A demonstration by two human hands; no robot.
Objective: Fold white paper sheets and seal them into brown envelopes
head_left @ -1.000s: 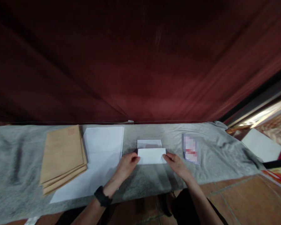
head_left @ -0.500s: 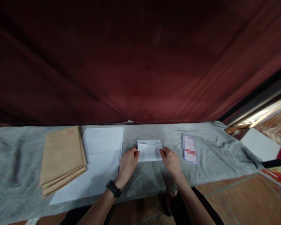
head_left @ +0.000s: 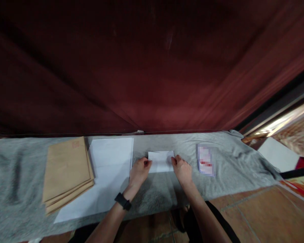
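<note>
A folded sheet of white paper (head_left: pixel 161 162) lies on the grey cloth in front of me, its layers almost lined up at the far edge. My left hand (head_left: pixel 140 170) pinches its left edge, thumb and fingers closed on it. At the right edge my right hand (head_left: pixel 182 168) grips the same paper between thumb and curled fingers. Left of my left hand rest large white sheets of paper (head_left: pixel 111 168). Brown envelopes (head_left: pixel 67 168), several in a pile, overlap those sheets.
Grey cloth (head_left: pixel 152 199) covers the long surface. A blurred white item with a red band (head_left: pixel 205 160) lies to the right. Behind hangs a dark red curtain (head_left: pixel 152 84). At far right are a white panel (head_left: pixel 278 154) and a tiled floor (head_left: pixel 255 209).
The folded paper's top layer has moved away from me, up to the far edge of the layer beneath. Both hands have shifted slightly with it, still holding the sides.
</note>
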